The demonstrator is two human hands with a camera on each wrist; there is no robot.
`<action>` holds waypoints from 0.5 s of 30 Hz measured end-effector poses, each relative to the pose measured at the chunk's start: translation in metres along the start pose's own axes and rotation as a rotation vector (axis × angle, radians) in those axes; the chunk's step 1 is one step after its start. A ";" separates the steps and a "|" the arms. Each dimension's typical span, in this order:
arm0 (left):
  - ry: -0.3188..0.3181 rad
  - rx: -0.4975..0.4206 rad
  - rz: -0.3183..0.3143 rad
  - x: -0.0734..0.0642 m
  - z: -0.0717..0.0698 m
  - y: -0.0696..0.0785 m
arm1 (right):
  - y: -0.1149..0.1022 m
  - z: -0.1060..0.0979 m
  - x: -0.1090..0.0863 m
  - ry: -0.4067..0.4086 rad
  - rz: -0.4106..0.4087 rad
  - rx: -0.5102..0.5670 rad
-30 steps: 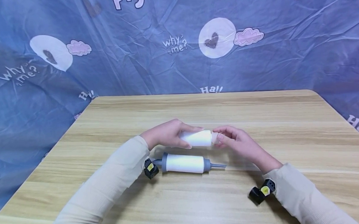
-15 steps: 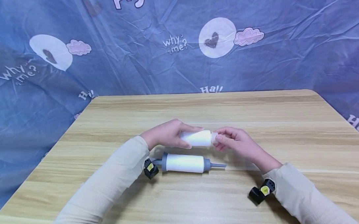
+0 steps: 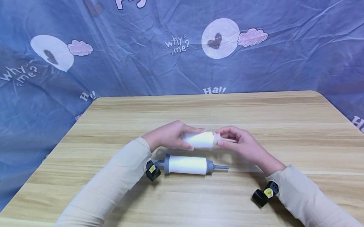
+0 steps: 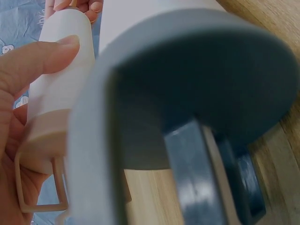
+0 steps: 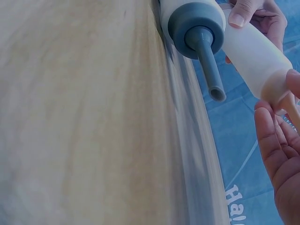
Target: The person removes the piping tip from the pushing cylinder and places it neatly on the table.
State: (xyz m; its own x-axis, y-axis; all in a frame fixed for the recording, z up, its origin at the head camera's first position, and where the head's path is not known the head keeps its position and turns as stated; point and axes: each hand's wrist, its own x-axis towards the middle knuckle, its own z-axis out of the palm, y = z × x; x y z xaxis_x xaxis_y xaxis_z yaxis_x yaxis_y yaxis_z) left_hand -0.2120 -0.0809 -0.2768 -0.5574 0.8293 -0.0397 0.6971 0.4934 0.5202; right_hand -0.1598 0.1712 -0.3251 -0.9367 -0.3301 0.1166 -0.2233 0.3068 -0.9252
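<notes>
While the left hand (image 3: 172,136) grips, the right hand (image 3: 241,143) pinches

From far off, I see left fingers curled round a peach-and-white tube (image 3: 201,140), sideways over the wooden table (image 3: 203,206). Right thumb and fingertips are nearly together on its peach cap (image 3: 217,139). A grey-and-white tube (image 3: 187,165) lies just beside, nearer the person. Blue cloth (image 3: 156,67) hangs behind.

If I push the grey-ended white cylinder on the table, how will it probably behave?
The grey-ended white cylinder may roll, being round. Its wider grey flange could make it curve. It seems stiff, showing no dents.
</notes>
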 end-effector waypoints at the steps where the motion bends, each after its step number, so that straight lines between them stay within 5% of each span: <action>1: 0.000 -0.001 -0.001 0.000 0.000 0.000 | 0.000 0.000 0.000 0.005 -0.005 -0.002; 15: -0.003 -0.020 -0.003 -0.001 0.002 -0.003 | 0.002 0.001 -0.002 0.026 -0.077 -0.007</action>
State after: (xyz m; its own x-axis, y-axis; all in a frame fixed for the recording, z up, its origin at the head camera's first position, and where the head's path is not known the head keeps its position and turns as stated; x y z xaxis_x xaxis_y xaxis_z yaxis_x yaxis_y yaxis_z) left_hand -0.2129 -0.0831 -0.2801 -0.5584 0.8284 -0.0436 0.6863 0.4909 0.5366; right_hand -0.1584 0.1718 -0.3279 -0.9234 -0.3296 0.1967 -0.2967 0.2879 -0.9105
